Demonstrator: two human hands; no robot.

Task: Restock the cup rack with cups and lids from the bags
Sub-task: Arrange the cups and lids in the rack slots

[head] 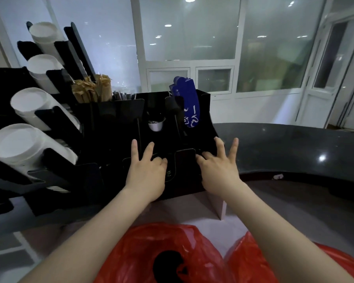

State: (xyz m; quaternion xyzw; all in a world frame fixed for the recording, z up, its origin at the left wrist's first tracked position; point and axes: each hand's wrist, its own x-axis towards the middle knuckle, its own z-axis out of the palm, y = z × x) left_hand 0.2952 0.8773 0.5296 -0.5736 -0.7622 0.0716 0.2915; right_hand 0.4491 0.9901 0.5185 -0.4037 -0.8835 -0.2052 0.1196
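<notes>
Head view: both hands are at frame centre, over the front slots of the black cup rack. The left hand and right hand each splay two fingers straight and curl the rest into a slot, probably seating something dark. I cannot tell whether they grip anything. White cup stacks fill the holders at left. The red bag lies at bottom centre, within easy reach.

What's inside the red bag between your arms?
The red bag shows one black rounded shape at its opening, possibly stacked lids. Red plastic covers the rest, so how many there are and what kind stay hidden.
</notes>
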